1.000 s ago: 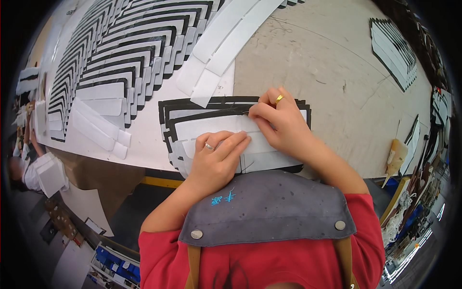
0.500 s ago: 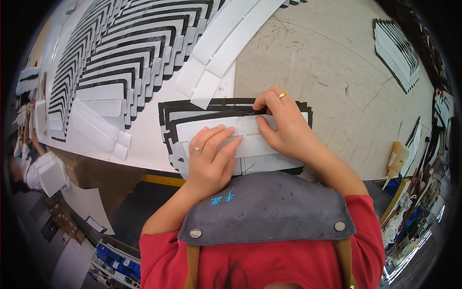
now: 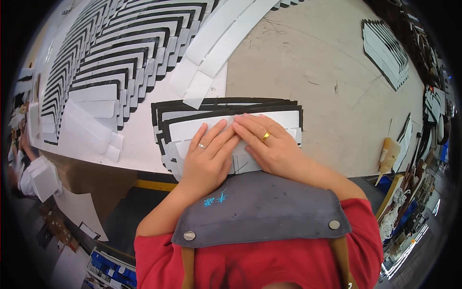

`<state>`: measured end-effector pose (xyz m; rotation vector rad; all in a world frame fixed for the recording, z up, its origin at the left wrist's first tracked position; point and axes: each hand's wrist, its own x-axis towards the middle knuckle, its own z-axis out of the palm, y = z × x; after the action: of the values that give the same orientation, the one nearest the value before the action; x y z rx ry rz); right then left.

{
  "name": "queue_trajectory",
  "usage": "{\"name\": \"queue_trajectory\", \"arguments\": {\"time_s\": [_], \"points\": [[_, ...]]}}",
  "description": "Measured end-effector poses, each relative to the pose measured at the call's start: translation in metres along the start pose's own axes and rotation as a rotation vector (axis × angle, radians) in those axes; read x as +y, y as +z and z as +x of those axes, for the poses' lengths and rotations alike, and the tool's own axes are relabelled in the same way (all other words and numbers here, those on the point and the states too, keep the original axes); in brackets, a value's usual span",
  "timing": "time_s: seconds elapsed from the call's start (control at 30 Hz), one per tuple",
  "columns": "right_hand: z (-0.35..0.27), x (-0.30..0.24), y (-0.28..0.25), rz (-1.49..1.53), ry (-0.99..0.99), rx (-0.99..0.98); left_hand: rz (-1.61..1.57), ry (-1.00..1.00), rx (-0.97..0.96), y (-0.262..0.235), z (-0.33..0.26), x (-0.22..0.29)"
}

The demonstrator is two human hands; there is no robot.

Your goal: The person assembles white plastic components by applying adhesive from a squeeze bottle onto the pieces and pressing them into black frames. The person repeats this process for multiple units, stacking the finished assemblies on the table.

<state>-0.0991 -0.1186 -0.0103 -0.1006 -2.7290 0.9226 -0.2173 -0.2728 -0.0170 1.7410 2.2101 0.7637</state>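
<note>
Top [image 3: 269, 262]: red, short sleeves [image 3: 156, 253]
Apron [image 3: 260, 207]: dark grey, rounded upper edge, seam across the lower part
Marking [image 3: 215, 199]: bright blue handwriting, on the apron's left
Snaps [image 3: 334, 225]: round, silver-coloured, one at each lower corner
Straps [image 3: 342, 262]: brown, one beneath each snap
Left hand [image 3: 207, 161]: slim silver-coloured ring [image 3: 202, 146]
Right hand [image 3: 273, 148]: wider gold-coloured ring [image 3: 265, 136]

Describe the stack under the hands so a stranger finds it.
On the table, find the near edge beyond the apron. There lies a stack of black-edged white panels. Unlike the rows at left and fan at right, it has the left hand and right hand on it.
</note>
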Motion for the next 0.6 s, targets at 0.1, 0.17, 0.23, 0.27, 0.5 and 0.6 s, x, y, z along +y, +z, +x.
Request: {"name": "queue_trajectory", "arguments": {"time_s": [0.1,0.17,0.23,0.27,0.5,0.6], "points": [[-0.018,0.004,-0.014,-0.158,0.096,-0.205,-0.052,-0.025,-0.019,-0.004,-0.001,-0.001],[-0.03,0.009,-0.021,-0.258,0.145,-0.259,-0.052,-0.062,-0.033,-0.008,-0.006,-0.002],[-0.042,0.016,-0.031,-0.336,0.196,-0.294,-0.027,-0.116,-0.036,-0.013,-0.014,-0.004],[-0.047,0.02,-0.036,-0.363,0.233,-0.291,0.02,-0.146,-0.022,-0.015,-0.019,-0.005],[-0.028,0.035,-0.062,-0.317,0.321,0.045,0.27,-0.382,0.081,-0.025,-0.05,-0.027],[0.005,0.022,-0.041,-0.077,0.185,0.068,0.261,-0.392,0.157,-0.029,-0.049,-0.031]]}}
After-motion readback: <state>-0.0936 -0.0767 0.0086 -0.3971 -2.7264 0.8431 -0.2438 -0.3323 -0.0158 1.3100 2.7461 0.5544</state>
